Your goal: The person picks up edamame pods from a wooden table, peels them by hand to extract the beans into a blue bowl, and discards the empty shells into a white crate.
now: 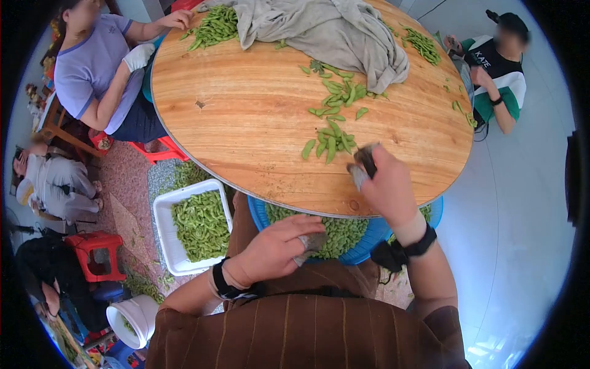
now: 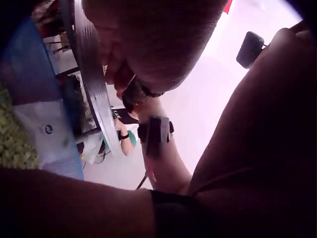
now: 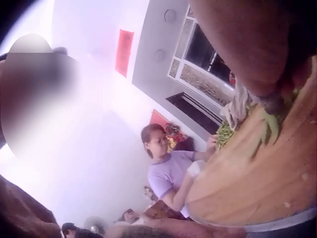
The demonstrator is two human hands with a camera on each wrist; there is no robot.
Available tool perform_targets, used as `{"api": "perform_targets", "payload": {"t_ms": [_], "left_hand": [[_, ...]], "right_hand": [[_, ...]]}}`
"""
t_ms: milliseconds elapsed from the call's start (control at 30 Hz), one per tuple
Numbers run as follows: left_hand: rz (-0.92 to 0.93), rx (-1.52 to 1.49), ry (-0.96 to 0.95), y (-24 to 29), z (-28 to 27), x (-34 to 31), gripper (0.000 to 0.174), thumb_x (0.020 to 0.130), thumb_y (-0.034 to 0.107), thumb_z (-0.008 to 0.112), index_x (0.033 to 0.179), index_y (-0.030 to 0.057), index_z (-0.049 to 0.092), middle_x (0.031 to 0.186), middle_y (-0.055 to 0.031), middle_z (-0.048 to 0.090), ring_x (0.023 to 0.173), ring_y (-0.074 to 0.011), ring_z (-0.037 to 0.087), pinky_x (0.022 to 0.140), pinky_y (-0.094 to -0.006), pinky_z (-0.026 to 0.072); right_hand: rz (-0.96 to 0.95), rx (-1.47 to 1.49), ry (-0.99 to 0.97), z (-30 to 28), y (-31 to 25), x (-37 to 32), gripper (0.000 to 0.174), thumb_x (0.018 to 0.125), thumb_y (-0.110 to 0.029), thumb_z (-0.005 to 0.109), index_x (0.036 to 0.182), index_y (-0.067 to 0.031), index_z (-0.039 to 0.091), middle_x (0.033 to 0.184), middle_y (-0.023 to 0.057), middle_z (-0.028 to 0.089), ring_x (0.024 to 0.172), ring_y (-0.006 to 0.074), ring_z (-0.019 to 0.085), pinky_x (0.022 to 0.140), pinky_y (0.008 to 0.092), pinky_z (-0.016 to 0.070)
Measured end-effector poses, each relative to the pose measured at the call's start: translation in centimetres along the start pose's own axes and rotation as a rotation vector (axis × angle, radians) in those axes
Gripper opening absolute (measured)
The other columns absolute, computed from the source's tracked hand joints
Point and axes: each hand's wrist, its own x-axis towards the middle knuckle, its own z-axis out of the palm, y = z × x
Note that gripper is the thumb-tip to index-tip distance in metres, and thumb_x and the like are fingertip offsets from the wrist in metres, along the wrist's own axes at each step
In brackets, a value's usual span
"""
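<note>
My right hand [image 1: 390,187] reaches over the round wooden table [image 1: 246,135], thumb and forefinger parted, both in grey coverings. Just beyond its fingertips lies a small heap of green soybean pods [image 1: 332,141]. More loose pods [image 1: 338,92] trail back towards a grey cloth [image 1: 319,37]. My left hand [image 1: 276,246] hangs below the table's near edge with its fingers loosely bent; a grey covering [image 1: 312,245] wraps a digit, and nothing shows in its grasp. Under it stands a blue basin [image 1: 258,212] filled with small green beans [image 1: 344,237].
A white tub [image 1: 161,227] of pods stands on the floor at left, near a red stool [image 1: 95,249] and a white bucket [image 1: 144,313]. One person [image 1: 92,67] sits at the table's left, another [image 1: 498,67] at its right. Further pods [image 1: 215,27] lie at the far side.
</note>
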Motion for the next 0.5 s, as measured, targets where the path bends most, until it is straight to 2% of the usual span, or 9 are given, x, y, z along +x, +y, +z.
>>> {"api": "perform_targets", "payload": {"t_ms": [133,200,233,300,367,400,433,467,500], "left_hand": [[-0.034,0.017,0.004,0.3,0.0,1.0,0.029,0.075,0.001,0.063,0.104,0.001,0.06,0.114,-0.0142,0.059,0.101,-0.0328,0.059,0.086,-0.0401,0.0481],[-0.172,0.005,0.042,0.7,-0.3,1.6,0.027,0.078,0.002,0.061,0.105,0.0007,0.061,0.115,-0.015,0.058,0.099,-0.0329,0.059,0.084,-0.0365,0.0488],[-0.172,0.006,0.046,0.8,-0.4,2.2,0.027,0.078,0.002,0.061,0.105,0.0007,0.061,0.115,-0.015,0.058,0.099,-0.0329,0.059,0.084,-0.0365,0.0488],[-0.214,0.013,0.208,0.8,-0.7,3.7,0.026,0.082,0.003,0.058,0.108,0.0006,0.06,0.11,-0.0151,0.059,0.094,-0.0284,0.061,0.08,-0.0331,0.049],[-0.287,-0.049,0.262,0.7,-0.5,5.0,0.026,0.084,0.004,0.057,0.11,0.0008,0.059,0.106,-0.0151,0.059,0.09,-0.0255,0.06,0.078,-0.0323,0.0488],[-0.357,-0.105,0.316,0.5,-0.3,5.6,0.027,0.085,0.004,0.056,0.112,0.001,0.058,0.102,-0.0151,0.06,0.087,-0.0225,0.06,0.076,-0.0314,0.0485],[-0.283,-0.025,0.32,0.1,-0.1,6.2,0.026,0.091,0.009,0.051,0.115,0.0019,0.055,0.086,-0.0098,0.061,0.07,-0.0149,0.056,0.063,-0.0274,0.0471],[-0.285,-0.031,0.313,0.0,-0.3,6.5,0.026,0.091,0.009,0.051,0.115,0.0019,0.055,0.086,-0.0098,0.061,0.07,-0.0149,0.056,0.063,-0.0274,0.0471],[-0.543,-0.358,0.059,0.1,-0.8,6.8,0.021,0.092,0.013,0.05,0.108,0.001,0.057,0.08,-0.0083,0.061,0.062,-0.0146,0.055,0.056,-0.0273,0.045]], "right_hand": [[0.012,-0.146,0.049,1.7,1.9,2.0,0.016,0.074,-0.011,0.063,0.081,0.0002,0.053,0.074,0.0225,0.058,0.072,0.0419,0.057,0.062,0.0469,0.0456],[-0.007,-0.18,0.04,1.5,2.0,2.0,0.017,0.074,-0.011,0.064,0.081,0.0001,0.053,0.074,0.0223,0.059,0.072,0.0423,0.057,0.062,0.0468,0.0455],[0.017,-0.076,0.074,0.8,1.4,1.3,0.017,0.074,-0.011,0.064,0.083,0.0001,0.055,0.075,0.0222,0.059,0.072,0.042,0.057,0.062,0.0449,0.0464],[0.043,0.024,0.096,-0.1,0.9,-0.4,0.017,0.074,-0.011,0.065,0.084,0.0001,0.057,0.075,0.022,0.059,0.072,0.0418,0.057,0.062,0.043,0.0473],[0.033,0.285,-0.045,-0.9,1.2,-2.4,0.018,0.076,-0.009,0.065,0.092,-0.0006,0.061,0.075,0.0165,0.062,0.071,0.0297,0.063,0.064,0.0344,0.0491],[0.042,0.284,-0.048,-1.3,0.9,-3.3,0.018,0.076,-0.009,0.065,0.092,-0.0006,0.061,0.075,0.0165,0.062,0.071,0.0297,0.063,0.064,0.0344,0.0491],[0.082,0.44,-0.147,-1.9,0.4,-4.1,0.019,0.077,-0.008,0.065,0.094,-0.0007,0.062,0.077,0.0124,0.064,0.072,0.0217,0.062,0.065,0.031,0.0486],[0.122,0.599,-0.243,-2.4,0.1,-4.6,0.019,0.079,-0.007,0.065,0.097,-0.0007,0.063,0.078,0.0084,0.065,0.073,0.0136,0.061,0.066,0.0277,0.0481],[0.098,0.68,-0.253,-2.7,0.1,-5.0,0.02,0.08,-0.006,0.065,0.099,-0.0002,0.063,0.085,0.0036,0.065,0.078,0.0067,0.056,0.068,0.0258,0.0476]]}}
